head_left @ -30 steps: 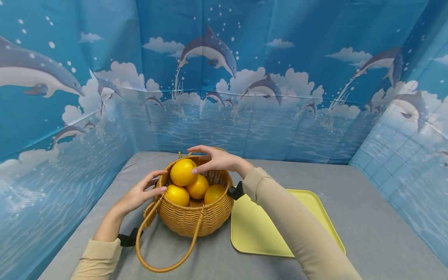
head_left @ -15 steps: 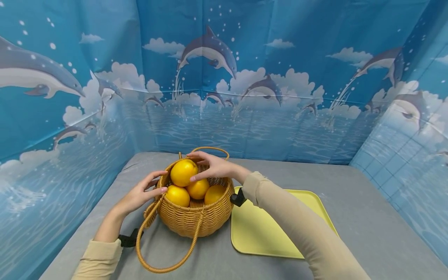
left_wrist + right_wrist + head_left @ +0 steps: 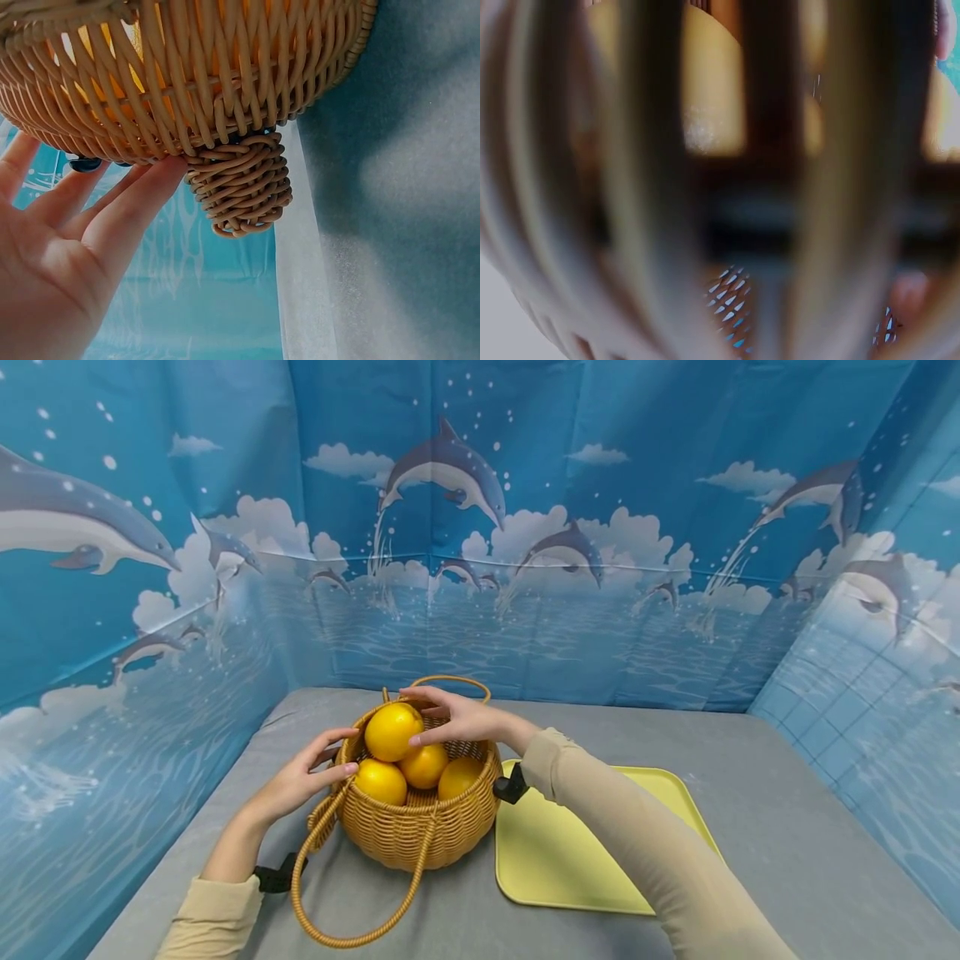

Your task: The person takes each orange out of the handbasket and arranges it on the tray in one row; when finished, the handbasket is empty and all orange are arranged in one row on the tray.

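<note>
A round wicker basket holds several oranges, the topmost orange leaning at its left back. My right hand reaches over the basket's right rim, thumb and fingers around the right side of that top orange. On the left, my left hand touches the rim with its fingertips. The left wrist view has its straight fingers against the basket wall, beside a woven tab. Blurred wicker strands fill the right wrist view, an orange showing through them; the right hand's grip is hidden there.
One basket handle hangs forward onto the grey tabletop; the other handle stands up at the back. A yellow tray lies right of the basket, partly under the right forearm. A blue dolphin curtain encloses the table.
My right hand has come down slightly around the top orange, and the back handle has come into view behind it. My left hand has stayed at the rim.
</note>
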{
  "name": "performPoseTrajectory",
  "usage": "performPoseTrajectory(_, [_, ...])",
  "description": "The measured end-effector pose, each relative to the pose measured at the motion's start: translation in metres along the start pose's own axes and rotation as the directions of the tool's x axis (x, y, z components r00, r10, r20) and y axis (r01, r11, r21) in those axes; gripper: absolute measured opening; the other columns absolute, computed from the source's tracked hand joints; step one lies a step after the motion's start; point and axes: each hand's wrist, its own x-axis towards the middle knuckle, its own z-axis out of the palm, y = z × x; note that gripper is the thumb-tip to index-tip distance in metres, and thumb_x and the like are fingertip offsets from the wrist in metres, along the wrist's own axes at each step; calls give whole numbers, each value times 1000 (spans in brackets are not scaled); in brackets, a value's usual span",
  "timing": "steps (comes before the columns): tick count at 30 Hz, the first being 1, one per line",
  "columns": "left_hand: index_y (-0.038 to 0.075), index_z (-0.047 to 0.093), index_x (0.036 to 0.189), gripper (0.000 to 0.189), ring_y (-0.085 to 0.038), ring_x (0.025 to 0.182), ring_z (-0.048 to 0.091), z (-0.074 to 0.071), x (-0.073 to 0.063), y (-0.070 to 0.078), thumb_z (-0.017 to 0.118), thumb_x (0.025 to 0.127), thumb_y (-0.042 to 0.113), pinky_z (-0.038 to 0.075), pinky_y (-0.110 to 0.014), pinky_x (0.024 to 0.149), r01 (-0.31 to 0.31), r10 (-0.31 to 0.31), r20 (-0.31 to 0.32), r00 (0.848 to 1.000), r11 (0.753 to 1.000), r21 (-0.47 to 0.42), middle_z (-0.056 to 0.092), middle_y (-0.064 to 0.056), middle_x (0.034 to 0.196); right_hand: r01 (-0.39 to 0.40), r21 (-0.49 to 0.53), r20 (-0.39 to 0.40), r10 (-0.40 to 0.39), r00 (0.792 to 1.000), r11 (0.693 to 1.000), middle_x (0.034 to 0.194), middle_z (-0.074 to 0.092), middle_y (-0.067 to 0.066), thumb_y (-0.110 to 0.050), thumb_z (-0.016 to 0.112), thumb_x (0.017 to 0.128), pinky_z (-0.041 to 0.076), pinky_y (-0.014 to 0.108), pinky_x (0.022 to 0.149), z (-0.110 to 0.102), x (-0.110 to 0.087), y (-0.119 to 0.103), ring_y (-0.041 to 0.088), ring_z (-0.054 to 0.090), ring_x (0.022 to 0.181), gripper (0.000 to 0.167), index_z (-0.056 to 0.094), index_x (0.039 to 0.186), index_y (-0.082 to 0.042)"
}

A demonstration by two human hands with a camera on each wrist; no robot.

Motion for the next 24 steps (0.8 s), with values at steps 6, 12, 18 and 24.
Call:
performPoseTrajectory(6, [17, 35, 143, 52, -48, 134, 21, 0, 1, 0, 55, 96, 27, 33, -63, 95, -6, 6, -1, 1000, 1000, -5, 20, -15, 151, 20, 9, 47, -20, 999, 1000, 153, 23, 1, -19, 61, 92, 35, 40, 104, 1, 2, 2, 26, 32, 135, 72, 19, 150, -24])
performPoseTrajectory(12, [18, 34, 143, 52, -47, 134, 19, 0, 0, 0, 55, 96, 27, 32, -64, 95, 1, -1, -6, 1000, 1000, -9, 19, -14, 152, 24, -1, 53, -24, 998, 1000, 151, 25, 2, -18, 60, 93, 38, 36, 101, 2, 4, 3, 27, 36, 133, 69, 21, 150, -23])
performPoseTrajectory(18, [17, 34, 143, 53, -48, 134, 20, 0, 0, 0, 56, 95, 27, 34, -63, 94, -3, 3, -9, 1000, 1000, -7, 19, -15, 152, 5, -35, 42, -4, 999, 999, 151, 24, 5, -20, 59, 93, 40, 37, 99, 2, 3, 1, 28, 38, 131, 68, 22, 150, -19])
performPoseTrajectory(24, [18, 35, 143, 52, -47, 134, 21, 1, 0, 1, 56, 95, 26, 34, -63, 95, -2, 2, 0, 1000, 1000, -4, 20, -15, 151, -13, -50, 39, 15, 999, 999, 151, 21, 5, -20, 60, 93, 39, 38, 100, 3, 3, 2, 28, 38, 131, 67, 24, 150, -21])
